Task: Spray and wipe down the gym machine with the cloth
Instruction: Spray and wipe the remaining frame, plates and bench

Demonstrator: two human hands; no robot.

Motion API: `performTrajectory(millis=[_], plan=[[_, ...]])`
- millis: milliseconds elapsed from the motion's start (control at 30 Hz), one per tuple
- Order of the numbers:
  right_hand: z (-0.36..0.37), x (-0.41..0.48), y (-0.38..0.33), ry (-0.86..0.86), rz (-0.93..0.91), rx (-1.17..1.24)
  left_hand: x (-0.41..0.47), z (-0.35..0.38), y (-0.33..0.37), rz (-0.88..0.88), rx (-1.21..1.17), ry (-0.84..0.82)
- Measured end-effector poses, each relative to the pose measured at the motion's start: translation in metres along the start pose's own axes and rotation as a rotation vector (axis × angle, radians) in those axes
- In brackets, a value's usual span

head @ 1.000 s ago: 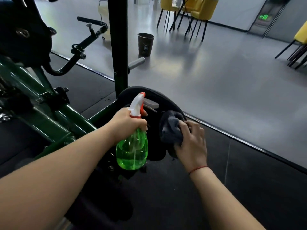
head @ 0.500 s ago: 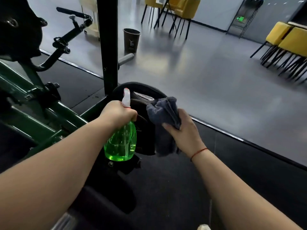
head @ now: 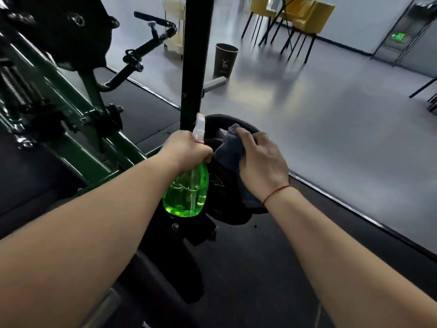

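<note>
Head view: the green-framed gym machine [head: 78, 147] fills the left side, its black upright post [head: 196, 55] rising up the middle. It stands on a dark mat [head: 248, 268] that borders a pale grey floor [head: 331, 126]. At the foot of the post sits a rounded black pad [head: 222, 183], tilted toward the camera. Both bare forearms reach in from the bottom edge and meet at this pad.

The left grip [head: 186, 147] is curled tight round the neck of a green spray bottle [head: 186, 192]. The bottle's clear green body hangs below the fist, just in front of the pad's left edge, and its white nozzle head sticks up above the knuckles beside the post.

The right grip [head: 262, 162] holds a dark grey cloth [head: 230, 150] against the upper right of the pad. Its fingers are bent over the cloth's top; the folds bunch out to the left of the palm and trail down under the wrist. The cloth nearly touches the left fist.

Yellow chairs [head: 307, 15] stand far back. A brown paper cup [head: 224, 60] sits on the grey floor behind the post. A thin red string [head: 276, 192] circles the right wrist.
</note>
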State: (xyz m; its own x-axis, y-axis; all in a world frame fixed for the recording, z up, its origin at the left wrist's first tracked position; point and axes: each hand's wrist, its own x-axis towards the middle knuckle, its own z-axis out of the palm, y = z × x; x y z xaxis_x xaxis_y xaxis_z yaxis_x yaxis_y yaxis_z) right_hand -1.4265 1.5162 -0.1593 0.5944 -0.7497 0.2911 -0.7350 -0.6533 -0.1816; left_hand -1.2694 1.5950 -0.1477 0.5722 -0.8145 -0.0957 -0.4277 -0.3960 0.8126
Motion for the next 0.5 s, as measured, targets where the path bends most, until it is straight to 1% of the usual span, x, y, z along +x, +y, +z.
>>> performTrajectory(millis=[133,267,367,500], plan=[[0.012,-0.001,-0.015,-0.026,-0.041,-0.085,-0.001,-0.002,-0.002,0.003,0.003,0.026],[0.015,0.016,-0.001,0.074,-0.092,-0.1,-0.006,0.0,0.0,-0.018,-0.021,0.053],[0.024,0.033,-0.001,0.186,-0.205,-0.2,-0.008,0.003,0.003,-0.053,-0.106,0.102],[0.035,0.045,-0.008,0.186,-0.272,-0.259,-0.018,0.003,0.009,-0.075,-0.207,0.163]])
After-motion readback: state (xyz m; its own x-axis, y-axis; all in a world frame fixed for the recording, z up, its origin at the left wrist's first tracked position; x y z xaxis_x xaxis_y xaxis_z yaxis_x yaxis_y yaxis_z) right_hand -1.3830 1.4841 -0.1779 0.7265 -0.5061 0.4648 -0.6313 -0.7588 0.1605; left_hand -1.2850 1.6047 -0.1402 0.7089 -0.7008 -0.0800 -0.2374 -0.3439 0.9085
